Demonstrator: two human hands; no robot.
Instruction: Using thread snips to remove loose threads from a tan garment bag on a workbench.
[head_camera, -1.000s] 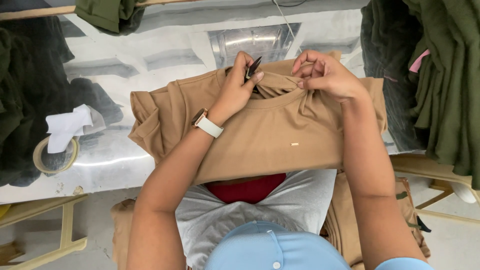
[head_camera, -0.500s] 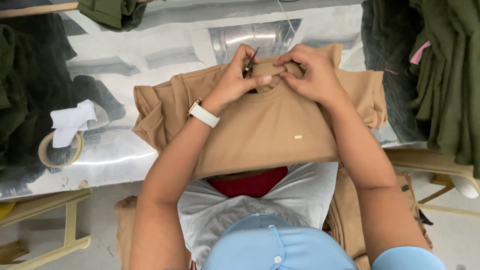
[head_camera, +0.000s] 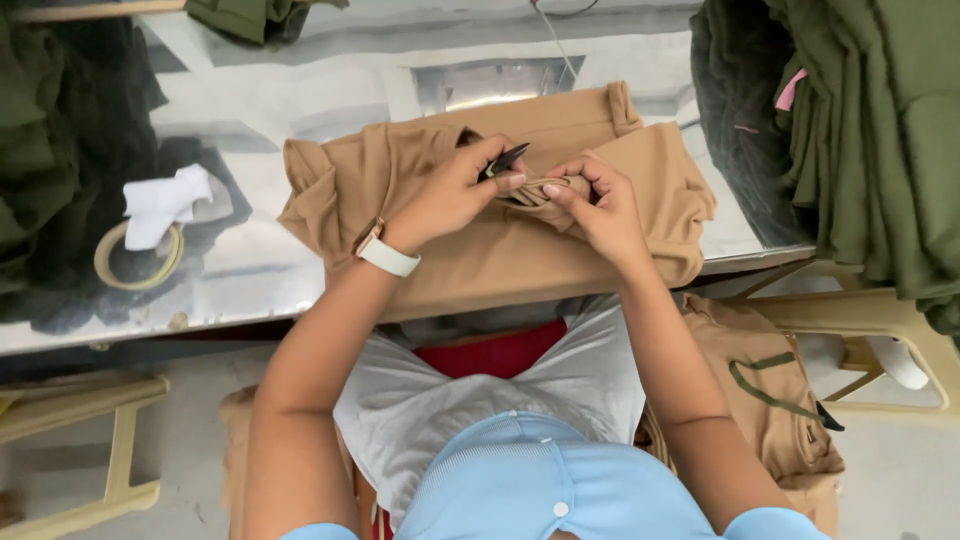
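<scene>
Shiny metal table (head_camera: 300, 90) is filling the upper frame, tan garment (head_camera: 500, 250) lying across its near edge at center. Left hand (head_camera: 455, 195) is pinching a small dark tool (head_camera: 503, 160), possibly thread snips, fingers closed on it. Right hand (head_camera: 600, 205) is clamping a bunched fold of the garment. Tape roll (head_camera: 135, 255) is sitting at left; olive clothes (head_camera: 880, 140) are hanging at right.
</scene>
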